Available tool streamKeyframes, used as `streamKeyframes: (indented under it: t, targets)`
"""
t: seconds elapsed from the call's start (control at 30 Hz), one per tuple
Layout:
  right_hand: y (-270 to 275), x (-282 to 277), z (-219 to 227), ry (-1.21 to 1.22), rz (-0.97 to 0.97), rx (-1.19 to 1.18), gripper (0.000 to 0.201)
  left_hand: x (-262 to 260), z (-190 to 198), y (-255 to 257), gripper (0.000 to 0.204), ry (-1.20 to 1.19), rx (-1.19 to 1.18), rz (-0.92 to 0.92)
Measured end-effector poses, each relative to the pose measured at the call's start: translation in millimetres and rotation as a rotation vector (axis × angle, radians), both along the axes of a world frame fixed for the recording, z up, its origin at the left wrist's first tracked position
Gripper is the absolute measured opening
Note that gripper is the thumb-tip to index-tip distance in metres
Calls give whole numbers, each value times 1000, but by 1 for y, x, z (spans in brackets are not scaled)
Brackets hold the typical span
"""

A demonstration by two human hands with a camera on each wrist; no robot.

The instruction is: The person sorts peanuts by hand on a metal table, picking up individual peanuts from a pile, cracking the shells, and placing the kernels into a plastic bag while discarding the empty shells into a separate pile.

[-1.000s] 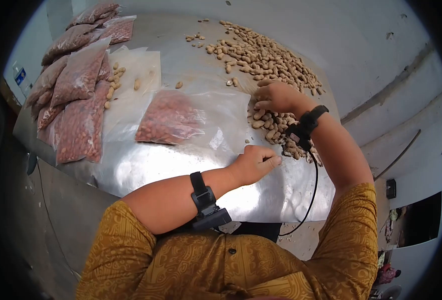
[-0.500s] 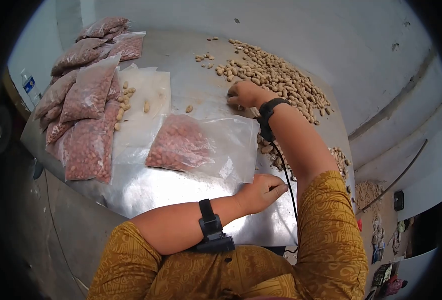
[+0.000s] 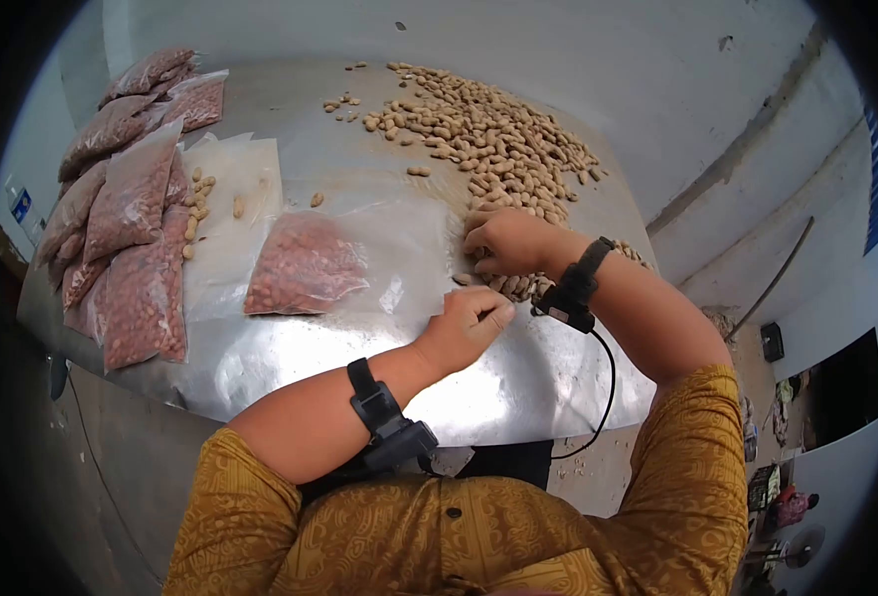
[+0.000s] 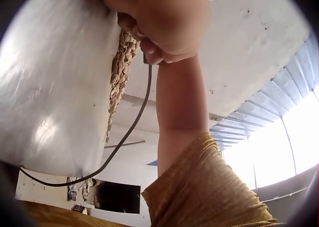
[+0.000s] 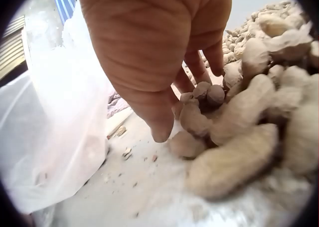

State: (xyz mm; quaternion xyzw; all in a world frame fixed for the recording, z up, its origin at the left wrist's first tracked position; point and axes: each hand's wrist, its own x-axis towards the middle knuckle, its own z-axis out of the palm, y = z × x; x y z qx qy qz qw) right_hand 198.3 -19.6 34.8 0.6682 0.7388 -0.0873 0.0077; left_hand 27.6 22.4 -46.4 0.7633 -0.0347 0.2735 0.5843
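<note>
My right hand (image 3: 513, 241) reaches down to the near edge of the unshelled peanuts (image 3: 503, 149). In the right wrist view its fingers (image 5: 197, 67) slant down among the peanuts, with the thumb apart on the near side; several shells lie right at the fingertips. My left hand (image 3: 464, 326) hovers over the metal table close to the near corner of a clear plastic bag (image 3: 399, 248) of reddish shelled peanuts. Its fingers are curled in with the thumb laid along the top, and nothing shows in its grip; the palm is hidden. The left wrist view shows the curled fingers (image 4: 152, 52) from below.
Filled peanut bags (image 3: 131, 214) are piled at the left of the metal table (image 3: 310, 377). Flat plastic bags (image 3: 230, 159) with a few peanuts on top lie beside the pile. A black cable (image 3: 610, 397) hangs from the right wrist camera. A bottle (image 3: 23, 207) stands far left.
My right hand first swept left and away over the pile, then came back nearer to the left hand. The left hand has barely moved; the head view shifted.
</note>
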Motion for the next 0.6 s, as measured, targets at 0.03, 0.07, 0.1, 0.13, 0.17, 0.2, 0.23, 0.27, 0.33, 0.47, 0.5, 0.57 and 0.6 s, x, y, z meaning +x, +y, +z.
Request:
streamKeyframes:
  t: [0.03,0.07,0.1,0.13,0.17,0.2,0.23,0.27,0.33,0.47,0.5,0.57,0.6]
  targets:
    - [-13,-6,4,35,-28,-19,25,1,0,0,16,-34,23,29]
    - [-24,-7,6,55,-16,48,27,0,2,2,15,-56,32,63]
    - [-34,-6,10,73,-3,118,28,1,6,4,14,-80,43,99]
    - [-43,-2,12,91,11,187,29,0,8,3,14,-102,54,135]
    - [-50,5,16,123,-81,217,31,-1,7,0,15,-99,56,140]
    - [-55,15,22,150,-169,247,32,0,7,-2,15,-101,58,149]
    - [-60,26,27,178,-256,276,34,1,7,-2,16,-103,61,159]
    - [-65,38,31,147,-356,280,36,2,7,-4,16,-90,58,151]
    - [-70,61,35,81,-547,284,41,3,6,-7,16,-69,50,143]
    - [-36,85,29,74,-466,258,44,2,7,-8,15,-30,142,97]
    - [-19,79,26,54,-398,243,43,1,5,-9,14,-31,154,96]
    - [20,61,19,14,-265,219,42,1,3,-9,14,-32,182,93]
    - [39,56,11,2,-208,223,40,1,1,-7,13,-30,204,65]
